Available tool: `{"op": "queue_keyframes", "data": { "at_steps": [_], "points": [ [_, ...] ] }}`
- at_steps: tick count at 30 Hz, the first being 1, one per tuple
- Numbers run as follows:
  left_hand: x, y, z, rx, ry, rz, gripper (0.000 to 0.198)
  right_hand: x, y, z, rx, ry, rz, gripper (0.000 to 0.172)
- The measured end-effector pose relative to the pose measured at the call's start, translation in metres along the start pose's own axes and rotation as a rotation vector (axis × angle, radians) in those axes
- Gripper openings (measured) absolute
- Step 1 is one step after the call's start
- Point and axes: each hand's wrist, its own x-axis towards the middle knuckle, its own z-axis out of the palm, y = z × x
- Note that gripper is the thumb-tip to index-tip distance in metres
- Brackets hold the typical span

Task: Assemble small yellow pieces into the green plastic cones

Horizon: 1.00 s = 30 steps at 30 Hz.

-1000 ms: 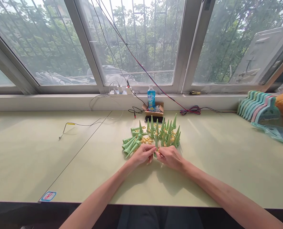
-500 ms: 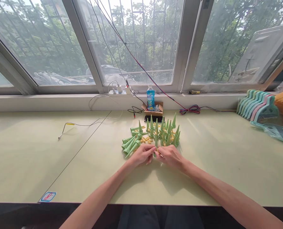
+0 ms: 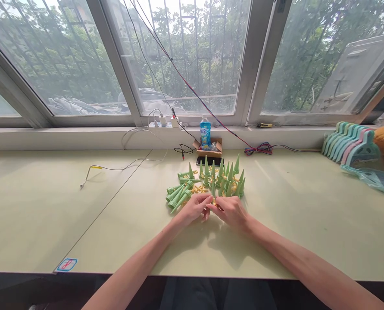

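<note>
My left hand point(image 3: 195, 207) is closed, its thumb and fingers pinching a green plant watering spike point(image 3: 213, 187) that points upward. From the other side, my right hand point(image 3: 233, 210) is closed at the spike's lower end, on a small yellow valve point(image 3: 214, 201) that is mostly covered by fingers. Just beyond my hands, several green spikes with yellow parts point(image 3: 229, 176) stand upright. Other green spikes point(image 3: 179, 196) lie on their sides left of them, and loose yellow valves point(image 3: 199, 189) are scattered between the two groups.
A black phone point(image 3: 210, 161) lies behind the spikes, before an open cardboard box point(image 3: 215, 153) and a blue bottle point(image 3: 205, 132). Cables point(image 3: 259, 148) and a power strip point(image 3: 166, 125) run along the sill. Pastel hangers point(image 3: 350, 144) stand at the right; a white cable point(image 3: 117, 169) crosses the left table.
My fingers have shifted slightly around the yellow valve at the bottom of the spike, and the right thumb has moved a little. The view has moved slightly; everything else stays put.
</note>
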Motion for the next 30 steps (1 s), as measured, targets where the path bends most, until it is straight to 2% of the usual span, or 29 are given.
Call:
{"op": "queue_keyframes", "data": {
  "at_steps": [7,15,30],
  "points": [
    [0.0,0.0,0.001,-0.027,0.019,0.001,0.052,0.0,-0.001,0.0,0.026,0.003,0.016,0.046],
    [-0.001,0.003,0.003,-0.008,0.008,0.015,0.047,-0.001,-0.003,0.0,0.029,-0.006,-0.001,0.046],
    [0.0,-0.011,0.005,-0.093,0.084,0.038,0.047,-0.001,-0.006,0.001,-0.065,0.032,-0.049,0.047]
  ]
}}
